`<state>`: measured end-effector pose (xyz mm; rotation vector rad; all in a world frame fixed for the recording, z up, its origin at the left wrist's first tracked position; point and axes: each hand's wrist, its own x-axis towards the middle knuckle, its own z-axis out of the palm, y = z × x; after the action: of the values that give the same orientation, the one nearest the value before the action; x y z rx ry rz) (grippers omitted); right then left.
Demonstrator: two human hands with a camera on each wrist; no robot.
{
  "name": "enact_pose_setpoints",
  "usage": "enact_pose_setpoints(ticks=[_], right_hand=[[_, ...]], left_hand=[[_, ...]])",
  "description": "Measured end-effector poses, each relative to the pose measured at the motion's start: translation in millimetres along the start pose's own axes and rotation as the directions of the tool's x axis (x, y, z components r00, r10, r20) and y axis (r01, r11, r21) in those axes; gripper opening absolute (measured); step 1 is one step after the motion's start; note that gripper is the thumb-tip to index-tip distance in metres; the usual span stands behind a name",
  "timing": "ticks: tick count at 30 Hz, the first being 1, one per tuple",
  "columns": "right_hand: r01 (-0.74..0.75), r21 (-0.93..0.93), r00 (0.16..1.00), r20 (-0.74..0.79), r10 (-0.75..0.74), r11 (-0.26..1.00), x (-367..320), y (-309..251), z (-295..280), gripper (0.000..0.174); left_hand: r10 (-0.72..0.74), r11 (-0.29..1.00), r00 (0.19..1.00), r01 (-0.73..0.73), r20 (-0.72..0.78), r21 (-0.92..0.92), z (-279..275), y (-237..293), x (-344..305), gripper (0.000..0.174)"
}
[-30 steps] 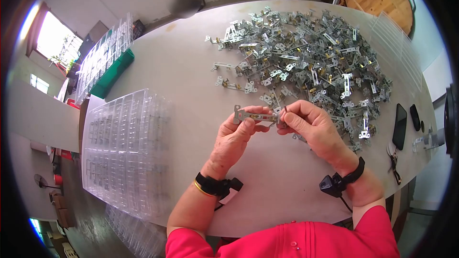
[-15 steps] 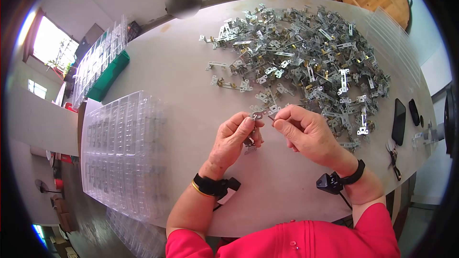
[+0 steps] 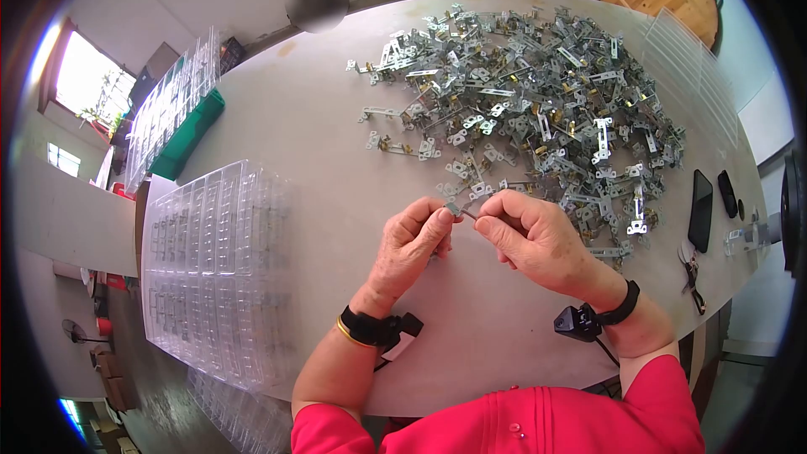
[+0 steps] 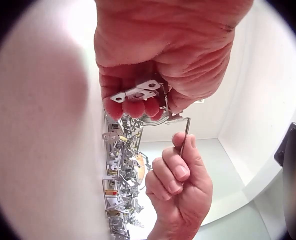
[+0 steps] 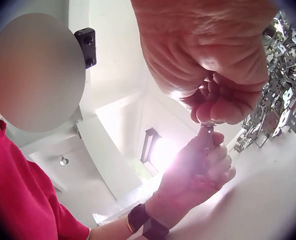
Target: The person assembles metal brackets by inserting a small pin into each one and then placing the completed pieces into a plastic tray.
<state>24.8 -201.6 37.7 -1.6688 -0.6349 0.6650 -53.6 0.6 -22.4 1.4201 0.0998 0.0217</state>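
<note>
In the head view my left hand [image 3: 408, 240] grips a metal bracket [image 3: 455, 209], thumb on top near one end. Its flat plate with round holes [image 4: 138, 92] lies across the curled fingers in the left wrist view. My right hand [image 3: 538, 240] pinches a thin L-shaped hex key [image 4: 185, 137] between thumb and index finger, the other fingers curled. The key's bent tip is right at the end of the bracket. Both hands are close together over the table, in front of a large heap of similar brackets [image 3: 538, 101].
Stacked clear plastic trays [image 3: 223, 277] stand on the left, and more lean over a green bin [image 3: 189, 130] behind. A black phone [image 3: 700, 210] and pliers [image 3: 692, 277] lie at the right. Another clear tray [image 3: 693, 76] lies beyond the heap.
The bracket, earlier stretched level between both hands, has been turned in the left hand so that its end faces the right. The right hand drew back a little, then brought the key to that end.
</note>
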Motion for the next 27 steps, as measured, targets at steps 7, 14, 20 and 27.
enact_pose_setpoints(ticks=[7, 14, 20, 27], right_hand=[[-0.017, -0.003, 1.0, -0.003, 0.017, 1.0, 0.5, 0.9, -0.5, 0.014], [-0.036, 0.041, 0.999, -0.007, 0.037, 0.999, 0.3, 1.4, -0.6, 0.02], [-0.077, 0.061, 0.997, 0.038, 0.074, 0.995, 0.6, 4.0, 1.0, 0.018], [-0.006, -0.234, 1.0, -0.026, 0.0, 0.972, -1.5, -1.5, -4.5, 0.012]], left_hand=[[0.061, 0.987, 0.997, -0.054, -0.044, 0.149, 3.0, 1.8, -1.5, 0.024], [0.037, 0.973, 0.999, -0.029, -0.034, 0.227, 5.1, 0.9, -2.4, 0.023], [0.116, 0.932, 0.993, -0.122, 0.038, 0.341, 9.1, -1.6, -1.5, 0.021], [0.151, 0.89, 0.98, -0.191, 0.126, 0.414, 11.7, -2.2, -1.6, 0.02]])
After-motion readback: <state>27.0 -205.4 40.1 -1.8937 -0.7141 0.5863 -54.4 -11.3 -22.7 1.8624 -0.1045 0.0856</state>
